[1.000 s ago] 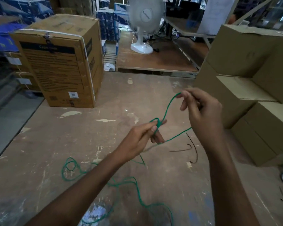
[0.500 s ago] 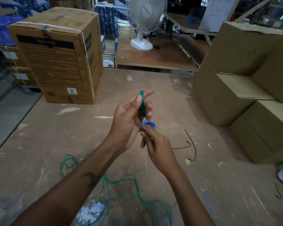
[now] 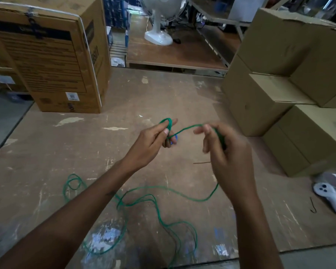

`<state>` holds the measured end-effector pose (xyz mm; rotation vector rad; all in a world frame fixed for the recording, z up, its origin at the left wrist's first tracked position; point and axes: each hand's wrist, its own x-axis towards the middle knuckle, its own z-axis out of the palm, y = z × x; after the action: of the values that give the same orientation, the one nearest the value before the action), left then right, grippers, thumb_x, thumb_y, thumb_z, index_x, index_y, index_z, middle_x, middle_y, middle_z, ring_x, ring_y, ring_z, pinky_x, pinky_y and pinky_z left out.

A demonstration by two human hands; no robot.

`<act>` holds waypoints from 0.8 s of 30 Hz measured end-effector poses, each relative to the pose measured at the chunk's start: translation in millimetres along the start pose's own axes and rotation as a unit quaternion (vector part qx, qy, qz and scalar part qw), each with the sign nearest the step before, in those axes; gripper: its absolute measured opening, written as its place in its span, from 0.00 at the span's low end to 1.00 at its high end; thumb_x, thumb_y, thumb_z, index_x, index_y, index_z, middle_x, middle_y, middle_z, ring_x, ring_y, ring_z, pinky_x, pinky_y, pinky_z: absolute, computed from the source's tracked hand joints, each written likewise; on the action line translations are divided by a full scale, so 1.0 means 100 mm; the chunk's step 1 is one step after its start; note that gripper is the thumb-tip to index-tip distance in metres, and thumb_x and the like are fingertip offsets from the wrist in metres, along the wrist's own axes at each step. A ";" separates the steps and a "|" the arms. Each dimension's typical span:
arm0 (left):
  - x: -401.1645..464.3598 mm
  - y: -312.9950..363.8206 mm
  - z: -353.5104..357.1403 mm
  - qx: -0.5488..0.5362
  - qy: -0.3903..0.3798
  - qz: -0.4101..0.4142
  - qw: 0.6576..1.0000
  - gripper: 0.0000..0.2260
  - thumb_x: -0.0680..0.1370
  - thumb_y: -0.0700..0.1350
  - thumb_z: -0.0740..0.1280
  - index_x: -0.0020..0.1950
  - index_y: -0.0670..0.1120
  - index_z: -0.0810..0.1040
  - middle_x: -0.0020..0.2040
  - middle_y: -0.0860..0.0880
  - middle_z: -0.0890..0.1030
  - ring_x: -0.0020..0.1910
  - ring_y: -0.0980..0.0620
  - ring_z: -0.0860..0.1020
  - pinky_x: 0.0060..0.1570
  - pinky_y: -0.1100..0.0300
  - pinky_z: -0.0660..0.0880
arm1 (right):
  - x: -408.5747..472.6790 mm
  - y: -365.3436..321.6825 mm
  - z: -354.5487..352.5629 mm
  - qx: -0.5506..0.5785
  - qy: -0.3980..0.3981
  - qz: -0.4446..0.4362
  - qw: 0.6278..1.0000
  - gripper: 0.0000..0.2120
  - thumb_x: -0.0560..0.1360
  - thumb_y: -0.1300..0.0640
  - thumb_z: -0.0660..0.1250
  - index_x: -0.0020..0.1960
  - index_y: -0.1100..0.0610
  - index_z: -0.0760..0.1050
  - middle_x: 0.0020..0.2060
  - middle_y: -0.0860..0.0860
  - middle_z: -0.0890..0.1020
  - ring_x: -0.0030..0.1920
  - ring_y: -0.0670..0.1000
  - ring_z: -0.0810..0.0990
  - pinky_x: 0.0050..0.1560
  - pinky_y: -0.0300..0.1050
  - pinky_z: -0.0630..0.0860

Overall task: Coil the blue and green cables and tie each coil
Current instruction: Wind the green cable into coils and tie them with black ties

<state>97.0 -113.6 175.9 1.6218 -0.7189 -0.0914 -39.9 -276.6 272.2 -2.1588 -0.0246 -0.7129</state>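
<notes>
While the left hand [image 3: 153, 138] is pinching a small loop of the green cable [image 3: 184, 129] between thumb and fingers, the right hand [image 3: 219, 146] is curling around the same cable a little way along. A short piece of cable is stretching between the two hands, up in the air above the bench [image 3: 47, 156]. The first finger and thumb of the right hand are sticking out loosely, and the other fingers are wrapping the cable.

A tiny bit of blue is peeking out just behind the left hand's fingers. It is likely the blue cable [image 3: 175, 137], but it is too hidden to tell how it is lying.

From the right hand the green cable is dropping down and running in loose, messy loops across the bench near the person.

It looks like the green coil is only just being started. Most of the cable is not wound yet. Next, the right hand would need to bring its piece over to the left hand to add another loop, keeping the loops the same size.

Big cardboard boxes [image 3: 291, 78] are standing at both sides, and a white fan [image 3: 159, 33] is standing far behind.
</notes>
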 end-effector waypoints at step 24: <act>0.13 0.48 0.03 -0.141 0.141 0.051 0.979 0.19 0.88 0.39 0.52 0.78 0.41 0.69 0.43 0.50 0.77 0.43 0.52 0.76 0.47 0.58 0.76 | -0.42 0.30 0.78 0.068 -0.200 0.076 0.974 0.07 0.87 0.54 0.62 0.57 0.46 0.78 0.33 0.46 0.80 0.29 0.43 0.74 0.37 0.38 0.68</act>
<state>86.9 -123.2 224.2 1.2908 -0.5416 0.1050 -30.1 -229.3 191.8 -2.1117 -0.1158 -0.1756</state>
